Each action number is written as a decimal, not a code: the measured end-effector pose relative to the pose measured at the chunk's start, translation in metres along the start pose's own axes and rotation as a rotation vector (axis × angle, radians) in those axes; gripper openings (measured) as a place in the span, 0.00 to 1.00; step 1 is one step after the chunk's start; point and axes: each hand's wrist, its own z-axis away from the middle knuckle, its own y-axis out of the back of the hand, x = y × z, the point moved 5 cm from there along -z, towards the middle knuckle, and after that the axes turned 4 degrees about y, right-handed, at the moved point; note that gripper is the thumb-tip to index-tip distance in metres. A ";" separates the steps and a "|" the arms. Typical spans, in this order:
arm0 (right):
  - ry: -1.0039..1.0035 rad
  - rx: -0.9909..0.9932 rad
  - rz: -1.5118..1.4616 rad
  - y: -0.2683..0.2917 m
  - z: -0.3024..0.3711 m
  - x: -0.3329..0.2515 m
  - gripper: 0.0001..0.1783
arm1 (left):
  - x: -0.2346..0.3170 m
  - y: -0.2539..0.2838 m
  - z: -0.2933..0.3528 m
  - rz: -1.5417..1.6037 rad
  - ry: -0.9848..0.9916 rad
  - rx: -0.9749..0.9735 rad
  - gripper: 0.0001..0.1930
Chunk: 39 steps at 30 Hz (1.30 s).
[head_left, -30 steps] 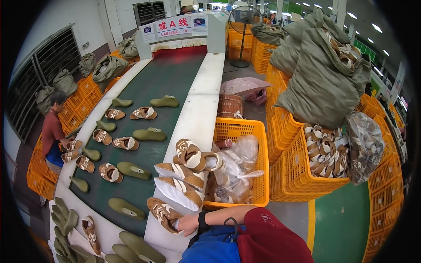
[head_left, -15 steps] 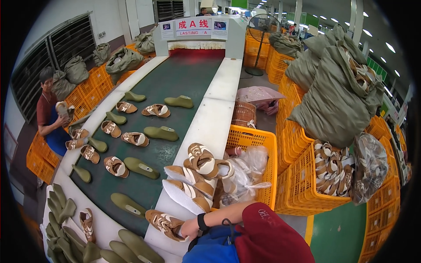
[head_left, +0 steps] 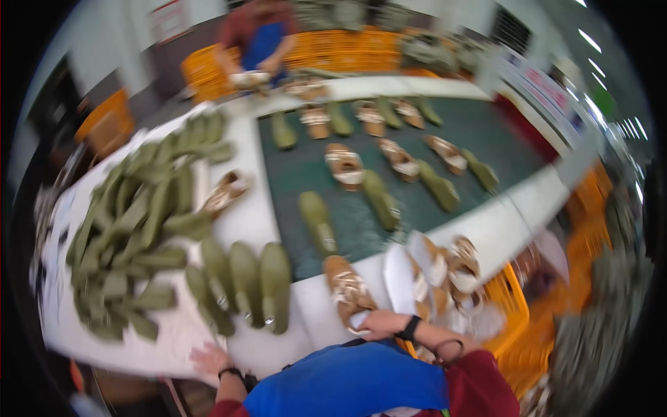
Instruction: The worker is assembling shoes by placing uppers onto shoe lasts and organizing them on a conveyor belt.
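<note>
Sandal (head_left: 349, 292), tan with pale woven straps, under right hand (head_left: 381, 324).

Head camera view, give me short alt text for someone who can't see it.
Blurred fisheye view: the right hand touches a tan strappy sandal on a white table edge, the left hand rests near green insoles. Sandals and insoles lie on a green conveyor belt.

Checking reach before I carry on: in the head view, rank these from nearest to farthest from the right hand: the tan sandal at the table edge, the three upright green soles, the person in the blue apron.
1. tan sandal, touching the right hand.
2. three green soles, to its left.
3. person in the blue apron, far across the belt.
</note>
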 end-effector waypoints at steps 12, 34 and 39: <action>-0.034 -0.141 0.050 0.005 -0.016 -0.009 0.21 | -0.030 -0.011 0.006 0.469 0.450 0.261 0.28; 0.161 0.293 0.012 0.061 0.015 -0.059 0.17 | -0.023 -0.006 0.006 0.504 0.417 0.225 0.29; 0.204 0.570 -0.203 0.079 0.021 -0.067 0.16 | -0.028 -0.012 0.004 0.486 0.443 0.219 0.29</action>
